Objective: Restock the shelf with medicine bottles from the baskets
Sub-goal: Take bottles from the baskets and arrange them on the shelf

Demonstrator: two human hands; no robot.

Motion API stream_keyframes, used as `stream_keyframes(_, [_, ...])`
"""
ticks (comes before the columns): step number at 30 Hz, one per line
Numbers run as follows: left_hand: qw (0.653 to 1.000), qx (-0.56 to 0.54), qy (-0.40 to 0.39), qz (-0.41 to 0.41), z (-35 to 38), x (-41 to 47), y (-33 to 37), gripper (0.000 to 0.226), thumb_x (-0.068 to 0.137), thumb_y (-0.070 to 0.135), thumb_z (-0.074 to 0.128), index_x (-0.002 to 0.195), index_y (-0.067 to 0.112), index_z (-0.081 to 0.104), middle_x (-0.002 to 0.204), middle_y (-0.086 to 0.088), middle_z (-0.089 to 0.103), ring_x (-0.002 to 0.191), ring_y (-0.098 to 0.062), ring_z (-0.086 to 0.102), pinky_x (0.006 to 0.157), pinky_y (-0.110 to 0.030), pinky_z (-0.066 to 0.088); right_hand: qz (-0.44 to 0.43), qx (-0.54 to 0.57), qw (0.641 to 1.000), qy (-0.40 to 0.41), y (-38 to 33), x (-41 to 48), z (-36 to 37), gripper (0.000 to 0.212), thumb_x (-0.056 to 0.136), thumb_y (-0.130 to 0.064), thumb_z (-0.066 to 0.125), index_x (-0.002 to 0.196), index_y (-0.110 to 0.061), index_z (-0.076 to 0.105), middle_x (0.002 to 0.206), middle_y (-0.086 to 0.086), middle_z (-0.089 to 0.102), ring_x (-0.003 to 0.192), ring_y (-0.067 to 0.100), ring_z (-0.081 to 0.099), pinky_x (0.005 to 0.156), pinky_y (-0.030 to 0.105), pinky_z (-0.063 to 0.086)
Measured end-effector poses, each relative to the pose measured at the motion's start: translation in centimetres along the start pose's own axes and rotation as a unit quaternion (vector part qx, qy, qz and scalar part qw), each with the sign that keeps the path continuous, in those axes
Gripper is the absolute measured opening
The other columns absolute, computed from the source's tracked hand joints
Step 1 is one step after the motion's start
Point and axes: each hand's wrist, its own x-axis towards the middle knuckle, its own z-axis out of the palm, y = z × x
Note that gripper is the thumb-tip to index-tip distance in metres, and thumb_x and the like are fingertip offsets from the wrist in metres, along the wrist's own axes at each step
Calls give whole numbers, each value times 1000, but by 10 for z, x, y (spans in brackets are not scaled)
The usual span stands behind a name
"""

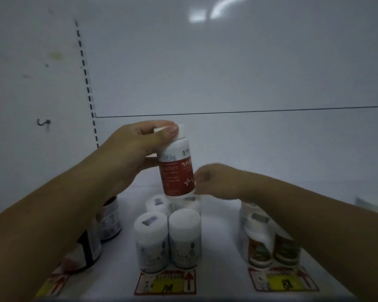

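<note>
Far left, dark-labelled jars [110,223] stand on the shelf [223,240]. My left hand [127,153] grips the red-labelled bottle [176,171] by its white cap, fingers [168,132] curled round it. The bottle is slightly tilted, base just over the back row of white bottles [183,236]. Right hand [216,182] is at the bottle's lower edge, blurred; I can't tell if it pinches or only steadies. I judge it light, rigid plastic with a slick label, so the cap or upper body is the best hold.

The red-labelled bottle [176,171], white-capped, was slightly tilted above the rear of four white-capped bottles [184,225] grouped upright on the shelf [223,247].
</note>
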Motion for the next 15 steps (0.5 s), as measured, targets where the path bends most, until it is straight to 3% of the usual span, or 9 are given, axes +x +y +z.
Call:
stream_keyframes(2, [1000,-4,-12,18,14,6,6,33,61,40,66,91,26,71,91,14,75,82,-1,70,63,-16,54,-28,92,993,68,-4,-25,-32,24,85,-23,64,110,-23,60,116,2,65,102,15,63,92,33,53])
stream_keyframes(5, [998,-19,-37,45,43,10,12,40,49,45,69,84,27,73,90,18,75,82,3,69,70,-20,48,-92,194,974,71,2,-76,-79,29,86,-17,62,111,-32,58,111,-4,69,97,12,69,80,27,58])
stream_keyframes(9, [993,-56,-81,63,107,9,22,46,48,45,71,89,25,72,93,15,75,85,1,70,66,-17,53,-123,146,978,89,18,-132,-112,47,83,-34,64,127,-28,49,110,-5,70,98,10,68,79,27,58])
stream_keyframes(12, [989,-80,-106,71,163,8,31,48,53,39,72,98,21,70,94,10,76,87,-4,71,62,-14,56,-120,100,976,152,39,-160,-132,43,80,-34,68,120,-27,52,103,-6,71,93,6,69,73,27,59])
stream_keyframes(15, [985,-88,-128,76,221,5,38,49,57,38,70,102,18,70,95,5,76,88,-8,71,64,-17,56,-108,87,977,164,69,-187,-158,45,77,-30,71,118,-25,54,105,-4,68,90,8,69,68,24,58])
